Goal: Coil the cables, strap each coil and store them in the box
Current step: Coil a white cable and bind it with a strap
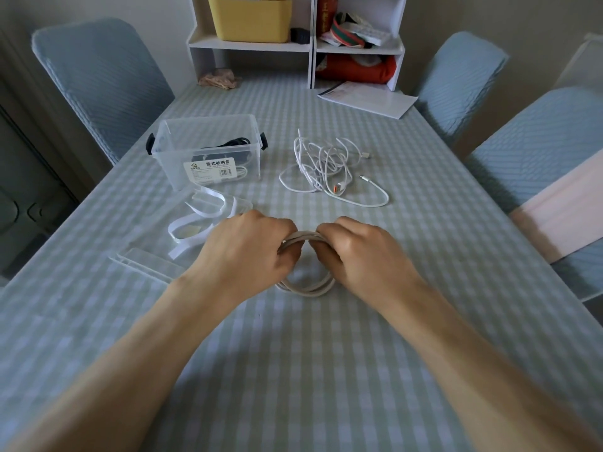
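Box (208, 148) holding coiled cables, both hands (251, 246) gripping white coil (306, 287)

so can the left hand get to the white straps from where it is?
Probably yes, but not freely: the left hand and right hand both grip the coiled cable. The white straps lie just beyond and left of it on the table, nothing between. It would have to let go first.

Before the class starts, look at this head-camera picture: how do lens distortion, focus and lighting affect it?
Head view: the wide lens bows the table edge and chairs outward; light is soft and dim, with faint shadows; both hands and the coiled cable look fairly sharp, the shelf softer.
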Demonstrator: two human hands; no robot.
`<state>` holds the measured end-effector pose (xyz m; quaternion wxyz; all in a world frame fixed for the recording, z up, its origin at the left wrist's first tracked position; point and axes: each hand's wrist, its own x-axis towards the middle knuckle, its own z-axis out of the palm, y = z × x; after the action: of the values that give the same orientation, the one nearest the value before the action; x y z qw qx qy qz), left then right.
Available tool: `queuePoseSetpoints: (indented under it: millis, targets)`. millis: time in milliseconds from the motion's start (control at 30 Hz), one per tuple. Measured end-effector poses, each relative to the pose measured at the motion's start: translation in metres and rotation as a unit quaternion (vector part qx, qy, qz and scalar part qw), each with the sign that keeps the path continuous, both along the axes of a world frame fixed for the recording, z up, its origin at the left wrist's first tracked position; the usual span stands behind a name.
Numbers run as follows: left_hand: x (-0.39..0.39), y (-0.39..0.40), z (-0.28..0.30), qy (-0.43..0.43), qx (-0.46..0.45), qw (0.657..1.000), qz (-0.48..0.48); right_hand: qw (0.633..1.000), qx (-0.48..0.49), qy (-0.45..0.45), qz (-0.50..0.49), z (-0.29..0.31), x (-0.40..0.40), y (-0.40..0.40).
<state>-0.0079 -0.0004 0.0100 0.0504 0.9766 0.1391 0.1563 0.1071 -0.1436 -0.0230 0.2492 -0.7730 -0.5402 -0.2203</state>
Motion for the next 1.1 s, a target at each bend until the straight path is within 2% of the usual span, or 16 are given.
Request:
queuePoseSetpoints:
  millis: [133, 233, 333, 467, 667, 800, 867, 967, 1100]
  targets:
    - [-0.002, -0.002, 0.004, 0.004, 0.017, 1.000, 0.010, 1.000, 0.000, -0.019, 0.000, 0.003, -0.002, -0.001]
    - [-0.002, -0.006, 0.005, -0.006, 0.035, 0.999, -0.034, 1.000, -0.008, -0.024, 0.010, 0.004, -0.003, 0.000]
    - [0.000, -0.008, 0.003, 0.048, 0.061, 0.997, -0.028, 0.999, -0.015, -0.018, 0.022, 0.003, -0.004, 0.001]
    - [0.003, -0.005, 0.003, 0.068, 0.064, 0.995, -0.022, 1.000, -0.013, 0.007, 0.024, 0.004, 0.001, -0.002]
    - [0.002, -0.004, 0.001, 0.063, -0.037, 0.997, -0.008, 0.998, -0.052, 0.016, -0.006, 0.011, -0.006, -0.006]
    - [0.003, -0.004, 0.002, 0.033, -0.100, 0.994, 0.015, 0.979, -0.190, 0.076, -0.008, 0.030, -0.020, -0.013]
    - [0.004, -0.005, 0.005, 0.010, -0.114, 0.993, 0.026, 0.972, -0.226, 0.062, -0.014, 0.039, -0.026, -0.012]
    - [0.005, -0.009, 0.010, 0.000, -0.165, 0.986, 0.027, 0.976, -0.206, 0.027, -0.070, 0.039, -0.034, 0.000]
    - [0.002, -0.013, 0.018, -0.024, -0.274, 0.961, 0.038, 0.985, -0.123, -0.030, -0.119, 0.028, -0.032, 0.017]
